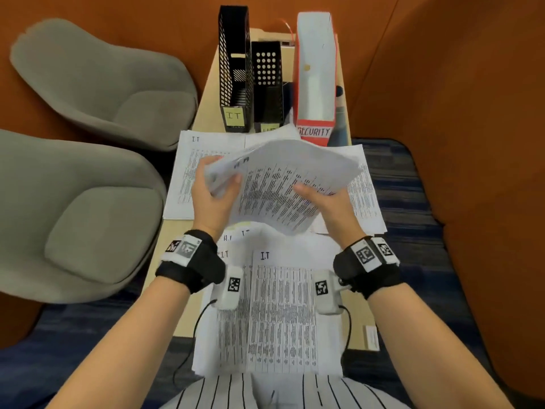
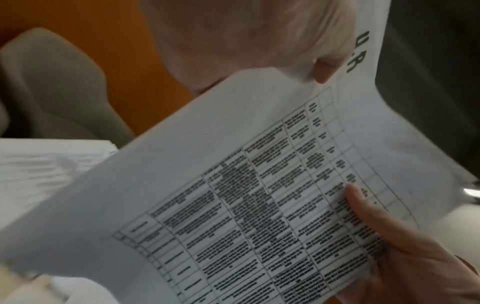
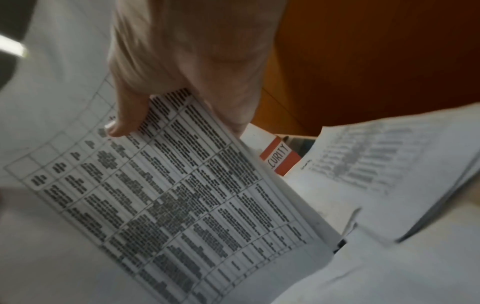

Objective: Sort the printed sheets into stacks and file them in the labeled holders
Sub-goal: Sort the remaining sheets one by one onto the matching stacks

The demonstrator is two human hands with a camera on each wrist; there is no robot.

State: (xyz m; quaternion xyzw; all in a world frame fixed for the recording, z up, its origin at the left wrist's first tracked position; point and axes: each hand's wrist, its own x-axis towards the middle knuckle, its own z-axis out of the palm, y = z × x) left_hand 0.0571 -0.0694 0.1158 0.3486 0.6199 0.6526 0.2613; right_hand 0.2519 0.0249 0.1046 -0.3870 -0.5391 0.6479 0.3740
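A stack of printed sheets marked H.R is lifted above the table, tilted. My left hand grips its left edge, thumb on top; my right hand grips its near right edge, thumb on the print. The wrist views show the same sheets close up. On the table lie an I.T pile at the left, another pile at the right, and loose I.T sheets near me. Behind stand a black mesh holder labeled IT, a shorter black holder, and a red SECURITY holder.
The narrow wooden table has two grey chairs on its left and an orange wall curving round the back and right. Cables hang from the wrist cameras over the near sheets.
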